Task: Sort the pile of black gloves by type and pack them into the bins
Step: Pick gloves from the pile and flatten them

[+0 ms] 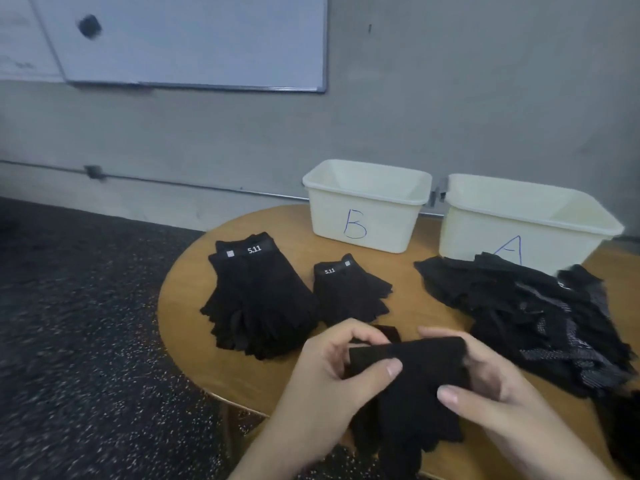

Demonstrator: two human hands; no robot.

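Both hands are on one black knit glove [412,379] low over the near edge of the round wooden counter [187,306]; the left hand [332,372] pinches the cuff end between thumb and curled fingers [353,332]; the right hand [498,382] has its fingers wrapped behind the other side with the thumb pressed on the front; so both are closed on the same glove, which hangs limp below them, its finger end drooping past the counter's edge.

This is soft, light stuff, by the look of it; it folds and sags wherever it isn't held, so it won't slip, but it will flop; the cuff band reads as the firmest place to take it, and a two-point hold like this one keeps it flat enough to judge the type.

Sorted so far, it seems: a tall stack of gloves [256,299] on the left with a 5.11 label at the cuff; a smaller stack [349,292] just beside it, looking shorter-fingered; the unsorted pile [540,317] sprawls on the right, some pieces showing pale grip dots, its far edge touching bin A [554,220]; bin B [367,209] stands behind the small stack; nothing shows inside either bin, though their floors are hidden from here.
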